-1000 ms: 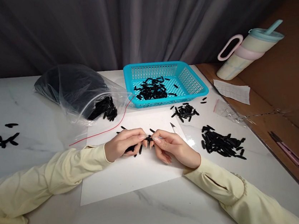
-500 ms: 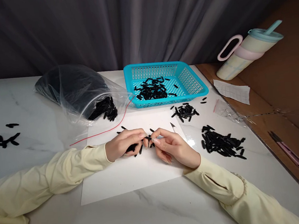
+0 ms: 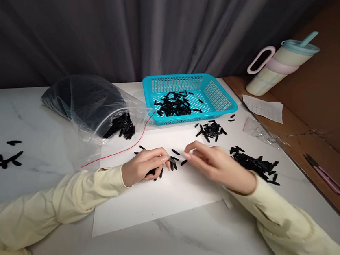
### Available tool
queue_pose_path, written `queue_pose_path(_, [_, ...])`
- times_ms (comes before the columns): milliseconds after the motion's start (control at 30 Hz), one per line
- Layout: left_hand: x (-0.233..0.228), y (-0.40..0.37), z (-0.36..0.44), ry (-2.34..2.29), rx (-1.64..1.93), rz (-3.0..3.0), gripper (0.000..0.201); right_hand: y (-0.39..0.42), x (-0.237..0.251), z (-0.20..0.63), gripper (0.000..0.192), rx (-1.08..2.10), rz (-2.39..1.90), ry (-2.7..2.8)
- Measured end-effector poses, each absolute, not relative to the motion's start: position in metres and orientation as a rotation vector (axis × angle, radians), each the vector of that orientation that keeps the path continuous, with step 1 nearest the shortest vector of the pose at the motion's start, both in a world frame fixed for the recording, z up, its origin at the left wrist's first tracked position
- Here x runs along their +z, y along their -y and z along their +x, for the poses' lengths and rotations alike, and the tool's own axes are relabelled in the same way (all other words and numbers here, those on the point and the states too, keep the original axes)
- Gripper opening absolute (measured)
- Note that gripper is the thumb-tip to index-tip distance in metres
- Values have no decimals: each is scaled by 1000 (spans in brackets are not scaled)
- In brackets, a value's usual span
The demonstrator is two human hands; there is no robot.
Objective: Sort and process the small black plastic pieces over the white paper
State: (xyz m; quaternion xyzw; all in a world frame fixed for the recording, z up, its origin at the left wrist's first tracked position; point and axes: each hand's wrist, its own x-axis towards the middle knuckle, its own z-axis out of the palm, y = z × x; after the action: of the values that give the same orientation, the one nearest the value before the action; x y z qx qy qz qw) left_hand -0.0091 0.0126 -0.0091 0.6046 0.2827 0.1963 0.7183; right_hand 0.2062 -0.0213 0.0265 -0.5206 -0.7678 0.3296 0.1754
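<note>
The left hand [image 3: 145, 167] rests on a white sheet [image 3: 154, 201] on the desk [image 3: 34, 118], fingers curled shut around a bunch of small black pieces [image 3: 159, 170]. The right hand [image 3: 220, 164], blurred, hovers just beside it, fingers loosely apart, holding nothing that can be made out. Past the right hand lies a loose pile of black pieces [image 3: 254, 165]. Beyond both hands, a turquoise basket [image 3: 215, 93] holds more pieces. Beyond the left hand, a clear plastic bag [image 3: 90, 104] lies open, full of them.
</note>
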Motion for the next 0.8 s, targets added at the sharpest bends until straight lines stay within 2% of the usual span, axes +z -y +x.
queue_pose_path(100, [-11,-12,-9,-606,464,1358,29,27,40,221,38,258,-1931,2450])
queue_pose_path(167, [-12,-12,-9,-593,484,1371,30,33,38,224,39,75,-2131,2553])
queue_pose_path(267, [-13,-12,-9,-573,499,1381,29,37,26,222,43,4,-2212,2683])
queue_pose_path(333, [-13,-12,-10,-564,492,1378,28,34,20,222,50,28,-2106,2689])
queue_pose_path(400, [-13,-12,-10,-568,486,1367,28,29,20,225,43,147,-1886,2567])
queue_pose_path(533, [-11,-11,-11,-576,491,1363,27,26,30,235,24,531,-1517,1916])
queue_pose_path(633, [-11,-10,-11,-585,494,1380,27,28,35,236,28,732,-1276,1544])
queue_pose_path(733, [-11,-10,-10,-601,492,1410,28,28,32,232,32,797,-1178,1369])
queue_pose_path(800, [-10,-10,-10,-611,488,1427,28,26,27,228,22,786,-1217,1268])
